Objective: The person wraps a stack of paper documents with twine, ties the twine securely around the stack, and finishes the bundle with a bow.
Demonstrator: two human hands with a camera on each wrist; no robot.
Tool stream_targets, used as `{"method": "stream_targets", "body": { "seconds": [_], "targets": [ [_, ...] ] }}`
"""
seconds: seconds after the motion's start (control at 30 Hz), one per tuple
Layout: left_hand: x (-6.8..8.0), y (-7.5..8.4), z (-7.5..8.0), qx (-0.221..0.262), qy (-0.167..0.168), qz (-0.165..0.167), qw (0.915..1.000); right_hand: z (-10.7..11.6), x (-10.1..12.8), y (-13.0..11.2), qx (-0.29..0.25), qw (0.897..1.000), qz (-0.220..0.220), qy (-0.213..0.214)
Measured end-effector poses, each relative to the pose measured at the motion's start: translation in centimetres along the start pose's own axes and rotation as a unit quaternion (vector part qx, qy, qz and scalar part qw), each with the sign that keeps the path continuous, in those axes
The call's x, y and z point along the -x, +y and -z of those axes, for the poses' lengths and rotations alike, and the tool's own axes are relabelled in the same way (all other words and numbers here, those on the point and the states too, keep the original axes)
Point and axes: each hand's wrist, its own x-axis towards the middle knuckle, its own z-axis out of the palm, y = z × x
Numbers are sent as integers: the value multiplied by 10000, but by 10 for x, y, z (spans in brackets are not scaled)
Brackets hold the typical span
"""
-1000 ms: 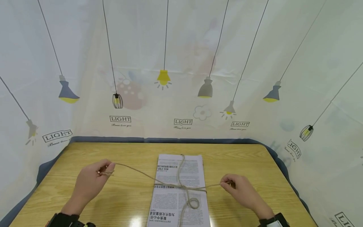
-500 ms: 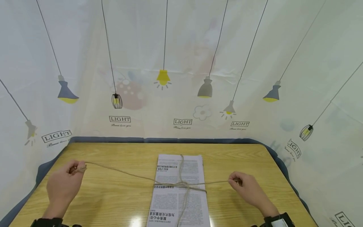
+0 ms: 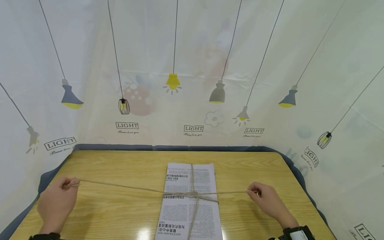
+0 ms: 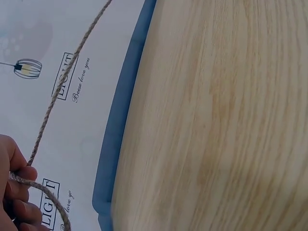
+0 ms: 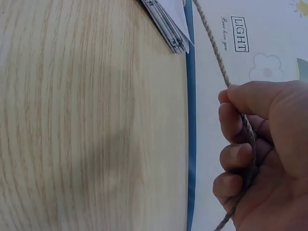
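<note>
A stack of folded newspapers (image 3: 177, 213) lies at the table's near middle, with twine (image 3: 195, 206) running along and across it and crossing in a knot on top. My left hand (image 3: 58, 203) pinches one end of the twine out to the left, above the table. On the other side my right hand (image 3: 268, 201) pinches the opposite end between thumb and forefinger. Both lengths look nearly straight. In the left wrist view a loose tail hangs from the left fingers (image 4: 26, 211). The right wrist view shows twine (image 5: 214, 43) passing through the curled right hand.
The newspapers rest on a wooden table (image 3: 120, 163) with a dark blue edge (image 3: 180, 148). Behind and at both sides hangs a pale curtain (image 3: 156, 50) printed with lamps. Each wrist wears a black strap (image 3: 292, 233).
My left hand has moved left and slightly down, my right hand a little right. The twine between them has straightened, and a small loop on the newspapers has gone.
</note>
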Motion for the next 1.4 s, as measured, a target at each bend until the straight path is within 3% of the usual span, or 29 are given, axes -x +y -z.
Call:
{"method": "stream_targets", "body": {
  "seconds": [0.47,0.83,1.03,1.27,1.33,1.4],
  "targets": [
    [-1,-22,-3,-341,-653,1001,9922,-11,-4,14,385,9971,65,654],
    [0,-36,-3,-479,-928,1161,9877,-17,-9,21,699,9942,-195,790],
    [-1,-33,-1,-453,-876,1020,9899,-16,-11,18,740,9917,-3,1053],
    [-6,-15,7,-275,-831,429,9952,-11,-15,6,796,9821,548,1615],
    [-13,-17,0,-296,-883,170,9955,-10,-17,2,856,9796,680,1688],
    [-24,-32,-21,-451,-863,-239,9950,-10,-19,-2,929,9789,780,1646]
  ]
}}
